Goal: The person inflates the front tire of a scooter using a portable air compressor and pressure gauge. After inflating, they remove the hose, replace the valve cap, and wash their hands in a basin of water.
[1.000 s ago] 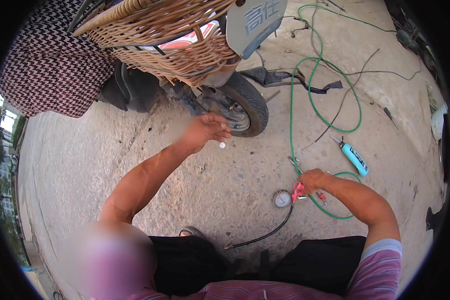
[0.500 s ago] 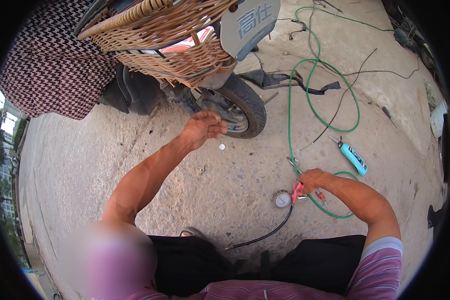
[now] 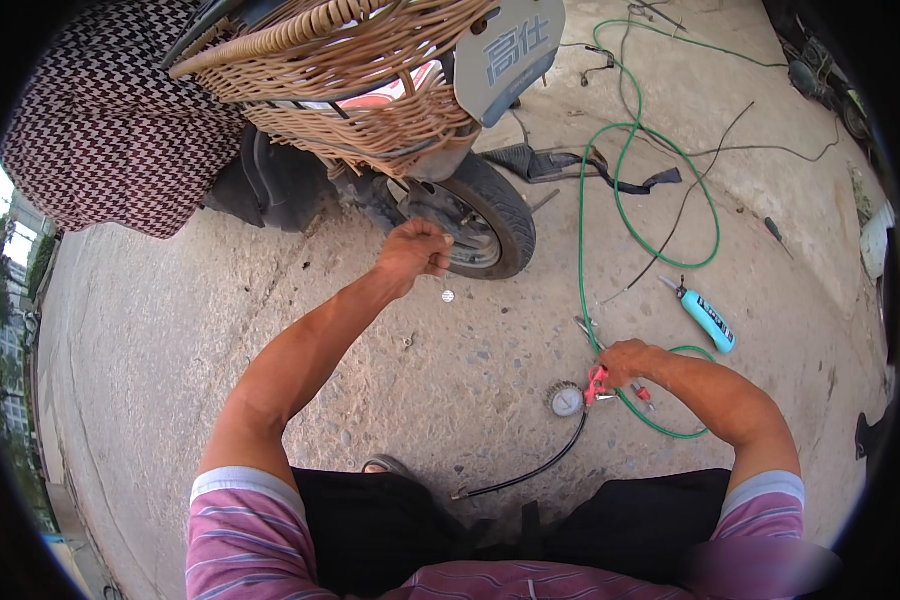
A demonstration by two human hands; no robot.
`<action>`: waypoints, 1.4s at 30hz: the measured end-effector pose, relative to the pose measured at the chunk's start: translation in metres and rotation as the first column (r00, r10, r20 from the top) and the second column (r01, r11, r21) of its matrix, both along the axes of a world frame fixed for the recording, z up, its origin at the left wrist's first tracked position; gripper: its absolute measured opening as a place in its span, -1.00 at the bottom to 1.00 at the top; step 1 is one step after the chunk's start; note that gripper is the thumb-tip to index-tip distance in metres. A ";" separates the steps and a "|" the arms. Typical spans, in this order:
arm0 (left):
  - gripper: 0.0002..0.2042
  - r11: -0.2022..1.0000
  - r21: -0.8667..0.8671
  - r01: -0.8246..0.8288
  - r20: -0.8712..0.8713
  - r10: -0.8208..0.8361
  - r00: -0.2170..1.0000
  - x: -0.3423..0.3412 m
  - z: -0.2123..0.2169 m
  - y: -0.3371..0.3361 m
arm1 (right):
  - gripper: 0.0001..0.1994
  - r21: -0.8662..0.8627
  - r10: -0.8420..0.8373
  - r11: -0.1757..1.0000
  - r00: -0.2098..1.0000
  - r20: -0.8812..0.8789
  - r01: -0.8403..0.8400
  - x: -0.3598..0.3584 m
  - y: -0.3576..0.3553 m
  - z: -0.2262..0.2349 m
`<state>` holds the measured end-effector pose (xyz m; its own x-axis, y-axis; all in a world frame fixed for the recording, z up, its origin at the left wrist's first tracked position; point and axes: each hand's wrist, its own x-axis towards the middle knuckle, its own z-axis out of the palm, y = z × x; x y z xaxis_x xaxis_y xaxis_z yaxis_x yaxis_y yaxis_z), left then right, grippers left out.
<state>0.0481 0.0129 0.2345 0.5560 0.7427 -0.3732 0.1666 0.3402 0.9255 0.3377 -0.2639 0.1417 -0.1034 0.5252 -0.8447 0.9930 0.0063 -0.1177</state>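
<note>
Now the left hand [image 3: 415, 252], curled shut, touches the small wheel [image 3: 480, 225] at upper middle; the right hand [image 3: 625, 362] grips the red air gun [image 3: 597, 383], lower right.

You get bright, even daylight, soft shadows and no glare. Fisheye bending grows toward the black rim; the bottom edge is blurred, the centre sharp.
</note>
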 end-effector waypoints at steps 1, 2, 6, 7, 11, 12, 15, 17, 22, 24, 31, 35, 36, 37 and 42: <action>-0.85 1.000 0.003 0.000 0.001 0.000 1.000 0.002 -0.001 0.001 | -0.56 0.005 0.006 1.000 1.000 0.003 -0.006 0.001 -0.001 -0.002; -0.85 1.000 0.006 0.001 0.003 -0.001 1.000 0.004 -0.003 0.002 | -0.56 0.009 0.004 1.000 1.000 0.007 -0.004 0.002 -0.002 -0.005; -0.87 1.000 0.011 0.016 0.020 -0.016 1.000 0.009 -0.003 0.006 | -0.56 0.020 0.001 1.000 1.000 0.012 -0.001 0.003 -0.002 -0.007; -0.87 1.000 0.017 0.007 0.017 -0.008 1.000 0.010 -0.004 0.007 | -0.56 0.021 0.002 1.000 1.000 0.011 -0.002 0.002 -0.002 -0.005; -0.85 0.999 0.042 0.001 -0.021 0.000 1.000 0.018 -0.002 0.008 | -0.56 -0.007 -0.015 1.000 1.000 0.027 0.016 0.001 -0.001 -0.002; -0.85 0.999 0.047 -0.001 -0.029 0.002 1.000 0.019 -0.003 0.009 | -0.56 -0.003 -0.021 1.000 0.999 0.024 0.021 0.000 -0.001 0.001; -0.83 0.998 0.060 -0.004 -0.052 0.008 0.999 0.021 -0.005 0.013 | -0.56 0.002 -0.031 1.000 0.999 0.016 0.031 -0.001 -0.001 0.006; -0.83 0.998 0.066 -0.006 -0.069 0.010 0.998 0.021 -0.007 0.015 | -0.56 0.007 -0.027 1.000 1.000 0.010 0.027 0.000 -0.001 0.005; -0.81 0.996 0.087 0.014 -0.073 -0.008 0.997 0.026 -0.006 0.014 | -0.57 0.005 -0.021 1.000 1.000 0.019 0.021 0.005 -0.004 -0.010; -0.80 0.995 0.098 0.009 -0.079 -0.001 0.997 0.027 -0.004 0.014 | -0.58 0.008 -0.019 1.000 1.000 0.013 0.019 0.005 -0.004 -0.011; -0.77 0.989 0.147 -0.012 -0.092 0.026 0.995 0.033 -0.002 0.010 | -0.60 0.014 -0.016 1.000 1.000 0.004 0.016 0.004 -0.003 -0.007; -0.76 0.986 0.167 -0.007 -0.106 0.025 0.994 0.031 -0.004 0.010 | -0.59 0.011 -0.009 1.000 1.000 0.001 0.009 0.005 -0.003 -0.010; -0.76 0.986 0.165 0.001 -0.107 0.017 0.994 0.030 -0.004 0.010 | -0.59 0.011 -0.011 1.000 1.000 0.001 0.011 0.005 -0.004 -0.010; -0.76 0.986 0.164 0.010 -0.108 0.008 0.994 0.029 -0.005 0.010 | -0.59 0.010 -0.013 1.000 1.000 0.001 0.013 0.005 -0.004 -0.010; -0.77 0.988 0.148 0.032 -0.141 -0.011 0.990 0.023 -0.010 0.010 | -0.59 0.014 -0.011 1.000 1.000 -0.004 0.011 0.004 -0.003 -0.005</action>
